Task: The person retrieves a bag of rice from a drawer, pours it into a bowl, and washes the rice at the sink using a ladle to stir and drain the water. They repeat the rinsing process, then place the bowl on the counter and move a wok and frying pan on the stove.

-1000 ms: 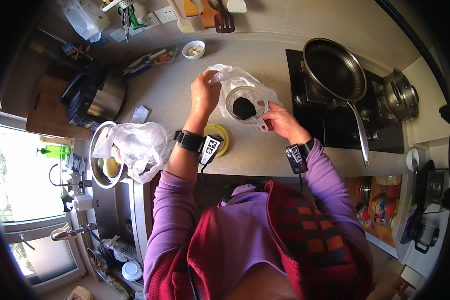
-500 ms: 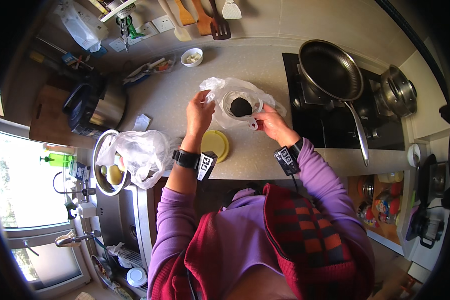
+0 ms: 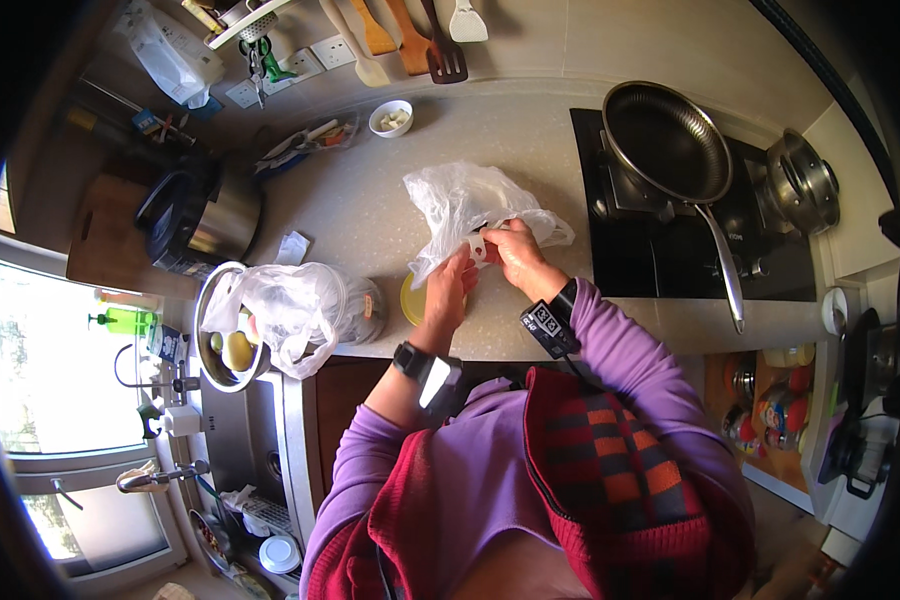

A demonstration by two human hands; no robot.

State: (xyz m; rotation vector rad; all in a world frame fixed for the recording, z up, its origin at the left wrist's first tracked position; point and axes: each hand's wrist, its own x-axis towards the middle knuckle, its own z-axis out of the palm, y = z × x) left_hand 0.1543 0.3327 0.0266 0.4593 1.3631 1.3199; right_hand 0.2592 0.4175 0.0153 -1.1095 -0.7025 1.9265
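A crumpled clear plastic bag (image 3: pixel 462 200) lies in front of me on the counter. It covers the round container with dark contents that showed earlier. At the bag's near edge, my right hand (image 3: pixel 520 260) is closed, thumb and fingers pinching the plastic. My left hand (image 3: pixel 450 288) meets it from the other side, fingers closed at the gathered edge. Between the fingertips is a small whitish tab (image 3: pixel 477 249) with a dark spot; what it belongs to is hidden. Partly behind my left hand is a yellow round lid (image 3: pixel 411 300).
To the left, a metal bowl (image 3: pixel 208 345) holds fruit and another plastic bag (image 3: pixel 288 310). A rice cooker (image 3: pixel 232 222) stands beyond it. A small white bowl (image 3: pixel 378 126) sits at the back. On the right, a frying pan (image 3: pixel 665 140) rests on the black hob (image 3: pixel 610 262).
The bag has been drawn over the container, hiding its dark contents. My left hand has come right and nearer me, to meet my right hand, which has shifted slightly left.
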